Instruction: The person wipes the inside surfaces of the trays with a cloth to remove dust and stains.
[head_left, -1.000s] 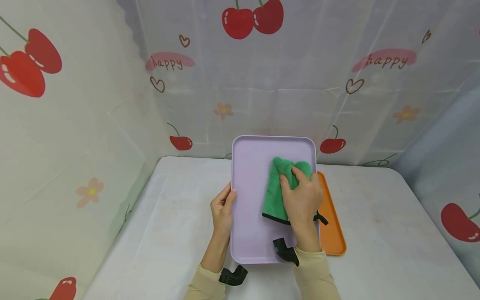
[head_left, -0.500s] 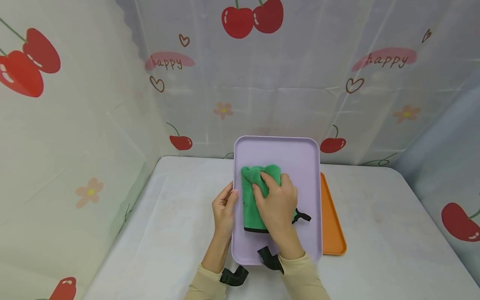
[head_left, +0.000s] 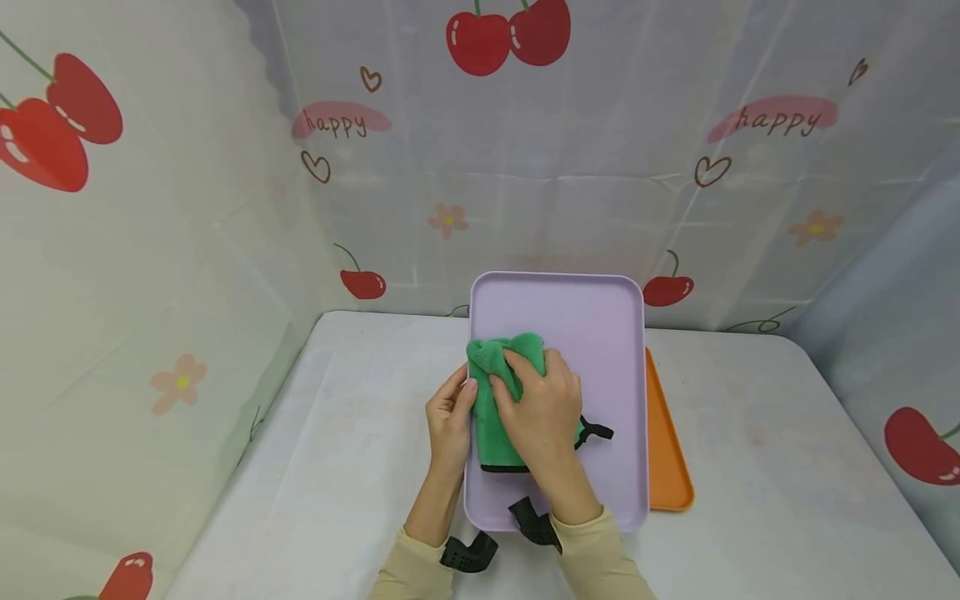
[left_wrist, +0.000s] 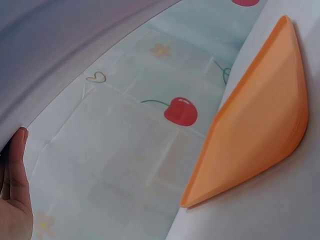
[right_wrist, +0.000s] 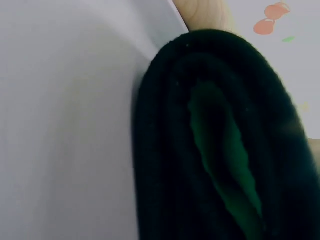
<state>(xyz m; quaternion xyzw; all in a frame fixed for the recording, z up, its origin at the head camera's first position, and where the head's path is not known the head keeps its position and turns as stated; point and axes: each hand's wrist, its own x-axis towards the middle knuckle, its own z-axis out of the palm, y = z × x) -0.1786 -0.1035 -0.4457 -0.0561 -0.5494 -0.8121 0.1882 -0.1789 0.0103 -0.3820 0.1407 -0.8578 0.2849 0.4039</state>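
A lavender tray [head_left: 607,333] is held raised above the table, its inner face toward the head camera. My left hand [head_left: 450,421] grips its left edge, thumb in front; the other fingers are partly hidden behind the rim. With my right hand [head_left: 543,408] I pinch a folded green cloth [head_left: 498,437] and press it on the tray's left half, close to my left thumb. The cloth has a black border and a black loop. In the right wrist view the folded layers of the cloth [right_wrist: 225,150] lie against the tray surface [right_wrist: 65,125].
An orange tray [head_left: 667,442] lies on the white table [head_left: 765,433], partly behind the lavender one; the left wrist view shows more of this orange tray [left_wrist: 255,115]. A patterned curtain [head_left: 555,208] hangs at the table's back and sides.
My right hand has wiped the green cloth leftward across the tray, from its right side to its left edge. The lavender tray has shifted slightly right; my left hand still grips it.
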